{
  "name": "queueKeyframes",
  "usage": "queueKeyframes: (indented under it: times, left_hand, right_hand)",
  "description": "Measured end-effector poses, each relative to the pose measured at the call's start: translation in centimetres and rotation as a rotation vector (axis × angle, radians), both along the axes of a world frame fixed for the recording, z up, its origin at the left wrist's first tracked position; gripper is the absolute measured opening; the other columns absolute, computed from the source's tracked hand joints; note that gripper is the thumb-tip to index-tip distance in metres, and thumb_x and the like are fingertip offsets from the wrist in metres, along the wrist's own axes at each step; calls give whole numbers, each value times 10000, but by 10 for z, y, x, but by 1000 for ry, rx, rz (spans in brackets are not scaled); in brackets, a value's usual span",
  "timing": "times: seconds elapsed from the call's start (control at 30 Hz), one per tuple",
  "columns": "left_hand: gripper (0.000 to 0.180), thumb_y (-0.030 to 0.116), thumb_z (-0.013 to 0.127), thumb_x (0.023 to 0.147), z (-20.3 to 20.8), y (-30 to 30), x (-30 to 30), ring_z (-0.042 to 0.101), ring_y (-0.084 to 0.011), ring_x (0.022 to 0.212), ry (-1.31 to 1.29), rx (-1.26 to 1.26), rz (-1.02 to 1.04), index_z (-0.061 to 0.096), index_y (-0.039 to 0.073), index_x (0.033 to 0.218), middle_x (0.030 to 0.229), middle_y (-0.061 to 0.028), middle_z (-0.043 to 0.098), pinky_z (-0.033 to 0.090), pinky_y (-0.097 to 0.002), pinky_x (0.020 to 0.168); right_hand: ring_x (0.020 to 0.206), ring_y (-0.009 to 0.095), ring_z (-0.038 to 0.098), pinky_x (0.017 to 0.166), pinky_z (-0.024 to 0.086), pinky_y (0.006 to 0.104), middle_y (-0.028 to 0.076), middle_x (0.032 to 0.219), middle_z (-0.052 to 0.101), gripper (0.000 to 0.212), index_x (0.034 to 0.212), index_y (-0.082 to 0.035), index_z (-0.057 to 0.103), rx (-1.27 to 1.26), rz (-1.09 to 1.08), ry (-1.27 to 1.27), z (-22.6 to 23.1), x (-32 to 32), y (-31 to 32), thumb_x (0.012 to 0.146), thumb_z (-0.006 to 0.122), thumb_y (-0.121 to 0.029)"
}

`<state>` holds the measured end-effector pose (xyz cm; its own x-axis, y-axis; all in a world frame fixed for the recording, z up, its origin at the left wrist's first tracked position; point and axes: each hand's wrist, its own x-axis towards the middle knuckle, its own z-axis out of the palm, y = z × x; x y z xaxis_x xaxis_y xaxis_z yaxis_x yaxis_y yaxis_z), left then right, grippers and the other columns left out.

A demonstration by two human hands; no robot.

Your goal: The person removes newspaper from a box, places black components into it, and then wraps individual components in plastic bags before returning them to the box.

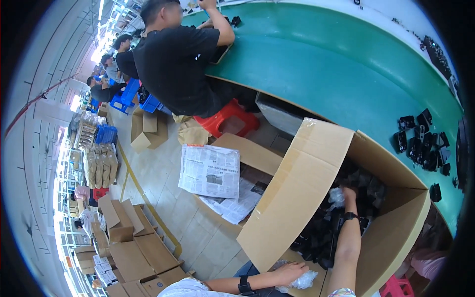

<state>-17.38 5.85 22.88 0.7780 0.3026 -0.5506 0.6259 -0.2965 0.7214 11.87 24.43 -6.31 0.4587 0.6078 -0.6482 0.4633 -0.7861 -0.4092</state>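
Note:
My right hand (349,193) reaches down into an open cardboard box (292,193). Its fingers are closed at a crumpled clear plastic bag (336,197), among many small black plastic parts (316,242) that fill the box. Lower down, at the near flap, my left hand (291,272) is closed over another bunched clear plastic bag (304,280). The fingertips of both hands are partly hidden by the plastic. Dark bands circle both wrists.
A green workbench (316,64) curves along the far right, with loose black parts (424,141) on it. Newspaper sheets (210,171) lie over another open box. A seated person (173,64) works beyond, on a red stool (230,119). Stacked cartons (138,255) stand left.

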Motion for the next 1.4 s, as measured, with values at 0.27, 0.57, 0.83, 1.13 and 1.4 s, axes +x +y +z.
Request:
queueKeyframes:
  times: [0.27,0.57,0.83,1.13,1.4]
  left_hand:
    - [424,-16,674,681,16,12,5,579,-396,1043,-11,-23,-5,485,-11,1061,1070,-209,553,507,-441,860]
    - [448,-23,690,666,11,10,9,577,-392,1047,-13,12,-3,481,-10,1062,1084,-201,553,507,-439,860]
    - [459,2,705,664,5,7,8,581,-400,1028,7,7,31,476,-10,1061,1082,-200,549,505,-452,847]
    - [458,-3,696,665,0,9,8,587,-413,1005,-20,23,32,466,-12,1061,1065,-214,540,511,-463,815]
    - [443,3,679,686,6,-4,4,589,-420,1004,-19,-50,6,465,-14,1074,1071,-218,536,513,-469,814]
  right_hand:
    - [1103,379,578,932,457,435,211,1166,621,479,1178,-79,630,276,27,-123,12,-6,-24,842,632,-420]
    - [965,402,627,842,494,452,226,1022,662,230,994,-48,693,384,105,-43,-6,22,-43,854,622,-217]
    - [937,432,624,816,514,462,264,991,656,334,1041,1,654,226,-95,-264,18,-9,-41,813,649,-241]
    - [951,442,614,817,504,490,260,983,651,281,996,-6,648,294,37,-322,19,3,-34,812,633,-217]
    - [824,297,640,772,481,349,171,976,671,199,914,49,658,854,-305,-51,100,1,-76,771,562,-53]
